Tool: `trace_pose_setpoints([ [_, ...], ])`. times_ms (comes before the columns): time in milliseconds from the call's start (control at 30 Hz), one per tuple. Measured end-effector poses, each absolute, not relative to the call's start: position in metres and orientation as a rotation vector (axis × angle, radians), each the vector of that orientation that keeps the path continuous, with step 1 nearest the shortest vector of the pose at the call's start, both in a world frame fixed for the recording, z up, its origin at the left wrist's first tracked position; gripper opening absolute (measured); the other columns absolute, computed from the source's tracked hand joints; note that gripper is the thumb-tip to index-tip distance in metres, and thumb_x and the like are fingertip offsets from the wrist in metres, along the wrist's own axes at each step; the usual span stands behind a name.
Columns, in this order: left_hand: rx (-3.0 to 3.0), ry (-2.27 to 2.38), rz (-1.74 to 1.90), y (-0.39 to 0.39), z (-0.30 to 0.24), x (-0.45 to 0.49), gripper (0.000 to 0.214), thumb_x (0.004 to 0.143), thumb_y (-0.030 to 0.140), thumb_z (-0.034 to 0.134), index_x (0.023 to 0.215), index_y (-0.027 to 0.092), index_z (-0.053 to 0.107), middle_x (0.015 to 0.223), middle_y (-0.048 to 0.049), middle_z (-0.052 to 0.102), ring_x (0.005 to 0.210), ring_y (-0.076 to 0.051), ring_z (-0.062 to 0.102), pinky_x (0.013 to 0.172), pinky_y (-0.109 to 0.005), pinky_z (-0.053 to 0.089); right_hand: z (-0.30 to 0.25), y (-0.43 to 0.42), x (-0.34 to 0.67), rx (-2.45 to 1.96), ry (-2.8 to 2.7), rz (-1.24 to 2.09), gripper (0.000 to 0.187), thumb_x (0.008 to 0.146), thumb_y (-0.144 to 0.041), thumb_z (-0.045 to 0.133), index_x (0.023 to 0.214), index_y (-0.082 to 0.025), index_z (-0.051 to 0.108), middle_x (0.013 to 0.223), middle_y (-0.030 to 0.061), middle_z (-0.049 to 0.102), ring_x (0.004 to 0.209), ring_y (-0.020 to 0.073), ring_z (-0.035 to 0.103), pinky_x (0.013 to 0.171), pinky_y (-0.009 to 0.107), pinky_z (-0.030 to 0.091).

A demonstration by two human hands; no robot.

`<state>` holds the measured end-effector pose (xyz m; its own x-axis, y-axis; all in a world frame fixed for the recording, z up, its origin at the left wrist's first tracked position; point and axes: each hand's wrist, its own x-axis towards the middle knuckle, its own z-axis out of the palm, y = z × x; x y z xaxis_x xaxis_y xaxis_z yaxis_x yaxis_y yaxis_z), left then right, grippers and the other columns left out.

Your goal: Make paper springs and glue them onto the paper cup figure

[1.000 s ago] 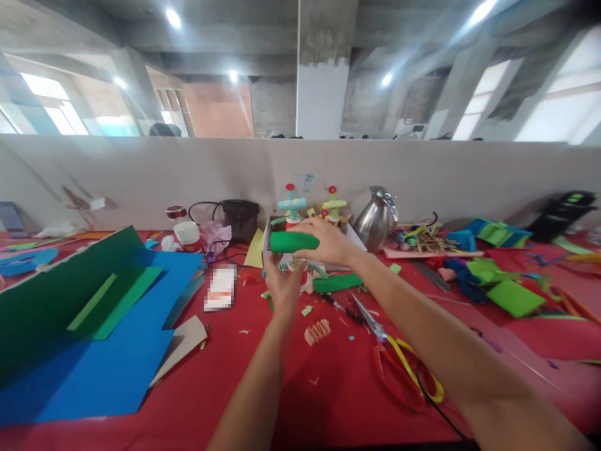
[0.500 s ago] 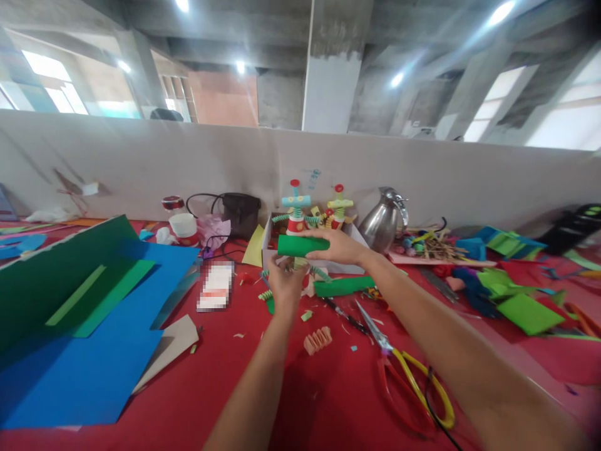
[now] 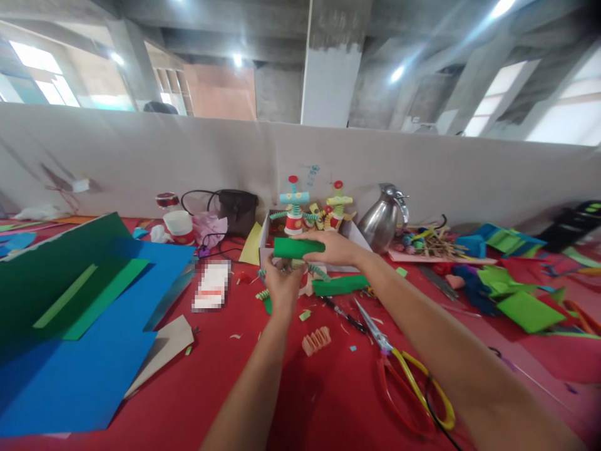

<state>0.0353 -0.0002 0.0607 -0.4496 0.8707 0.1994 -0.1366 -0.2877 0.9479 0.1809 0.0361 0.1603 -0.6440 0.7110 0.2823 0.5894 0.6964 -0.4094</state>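
A green rolled paper tube [image 3: 293, 248] lies level above a small paper-cup figure, whose pleated green arm [image 3: 319, 272] sticks out to the right. My right hand [image 3: 335, 248] grips the tube's right end, fingers on top and thumb along the front. Just beneath the tube, my left hand [image 3: 284, 280] closes its fingers around the figure's upper part; the exact hold is partly hidden. Behind, two finished-looking figures, a blue-headed cup figure [image 3: 294, 207] and a yellow-headed one [image 3: 339, 203], stand in a white box [image 3: 359, 241].
Large scissors [image 3: 382, 343], a black pen [image 3: 345, 314], a green paper strip [image 3: 340, 285] and a folded pink strip [image 3: 317, 341] lie on the red table. Blue card [image 3: 94, 376] covers the left. A steel jug [image 3: 382, 219] stands behind; paper scraps [image 3: 528, 313] crowd the right.
The view has shifted slightly, so things sit a little more to the left. Both hands keep their holds, and the tube stays above the figure.
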Motion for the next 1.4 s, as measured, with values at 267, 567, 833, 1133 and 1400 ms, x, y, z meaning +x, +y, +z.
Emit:
trace_pose_setpoints([
  [267, 1.058, 1.268, 1.830, 0.001, 0.058, 0.034, 0.070, 0.058, 0.020, 0.083, 0.117, 0.022, 0.046, 0.097, -0.0061, 0.071, 0.079, -0.017, 0.068, 0.070, -0.027, 0.052, 0.162, 0.034, 0.178, -1.044, -2.495, 0.283, 0.055, 0.083, -0.031, 0.064, 0.137, -0.029, 0.054, 0.139, 0.0041, 0.058, 0.126, 0.0264, 0.055, 0.107, 0.045, 0.042],
  [567, 1.001, 1.155, 1.851, -0.002, 0.059, 0.036, 0.073, 0.057, 0.016, 0.082, 0.119, 0.021, 0.044, 0.099, -0.0071, 0.069, 0.086, -0.018, 0.069, 0.072, -0.027, 0.054, 0.169, 0.032, 0.174, -1.031, -2.476, 0.149, 0.057, 0.081, -0.028, 0.067, 0.136, -0.034, 0.053, 0.134, 0.0019, 0.062, 0.120, 0.0280, 0.058, 0.103, 0.048, 0.044],
  [833, 1.040, 1.221, 1.835, -0.002, 0.062, 0.034, 0.073, 0.060, 0.016, 0.081, 0.122, 0.020, 0.045, 0.099, -0.0071, 0.069, 0.084, -0.017, 0.069, 0.070, -0.026, 0.053, 0.164, 0.031, 0.170, -1.017, -2.447, 0.112, 0.053, 0.082, -0.027, 0.065, 0.134, -0.032, 0.055, 0.131, 0.0016, 0.063, 0.119, 0.0262, 0.058, 0.104, 0.046, 0.043],
  [1133, 1.039, 1.146, 1.819, -0.004, 0.057, 0.033, 0.070, 0.065, 0.026, 0.079, 0.124, 0.023, 0.043, 0.114, -0.0098, 0.066, 0.071, -0.011, 0.064, 0.059, -0.022, 0.050, 0.174, 0.018, 0.172, -1.019, -2.460, 0.138, 0.062, 0.084, -0.032, 0.065, 0.143, -0.029, 0.045, 0.144, 0.0042, 0.053, 0.133, 0.0264, 0.047, 0.110, 0.047, 0.039],
  [1400, 1.172, 1.239, 1.836, -0.017, 0.066, 0.029, 0.066, 0.064, 0.022, 0.079, 0.122, 0.024, 0.047, 0.124, -0.0101, 0.063, 0.061, -0.007, 0.057, 0.057, -0.023, 0.047, 0.191, 0.008, 0.187, -0.982, -2.412, 0.078, 0.068, 0.079, -0.026, 0.069, 0.143, -0.028, 0.045, 0.148, 0.0068, 0.047, 0.140, 0.0262, 0.038, 0.116, 0.050, 0.031],
])
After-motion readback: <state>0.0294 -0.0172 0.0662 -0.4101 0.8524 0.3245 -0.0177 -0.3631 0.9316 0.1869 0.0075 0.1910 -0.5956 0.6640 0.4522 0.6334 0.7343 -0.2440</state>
